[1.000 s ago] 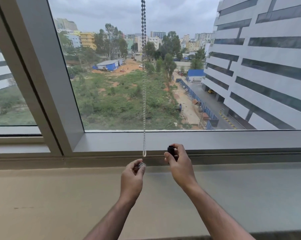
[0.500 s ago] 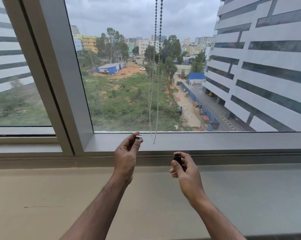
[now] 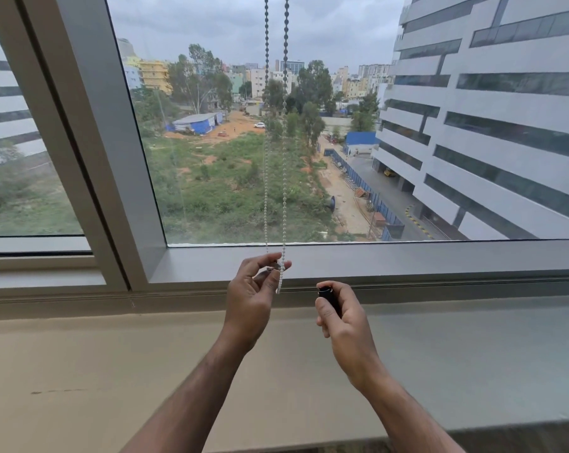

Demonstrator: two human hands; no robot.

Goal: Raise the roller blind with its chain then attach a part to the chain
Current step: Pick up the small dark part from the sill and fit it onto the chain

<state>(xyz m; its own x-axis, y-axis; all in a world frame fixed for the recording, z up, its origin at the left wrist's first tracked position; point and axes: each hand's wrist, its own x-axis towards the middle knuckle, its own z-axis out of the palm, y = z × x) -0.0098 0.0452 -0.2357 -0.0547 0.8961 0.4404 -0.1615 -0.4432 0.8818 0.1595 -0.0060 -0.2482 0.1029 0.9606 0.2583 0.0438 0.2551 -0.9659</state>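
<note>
A beaded chain hangs in two strands down the middle of the window, its loop ending just below the window's bottom frame. My left hand is raised to the chain's lower end, pinching a small silver part between thumb and fingertips, right against the left strand. My right hand sits lower and to the right, apart from the chain, closed around a short black cylindrical part held upright. The roller blind itself is out of view above.
A wide beige sill runs below the grey window frame. A slanted mullion divides the glass at the left. Outside are buildings and a green lot.
My left hand has moved up and right from below the chain's end to the chain, carrying the silver part. My right hand has dropped slightly. The chain now shows as two separate strands.
</note>
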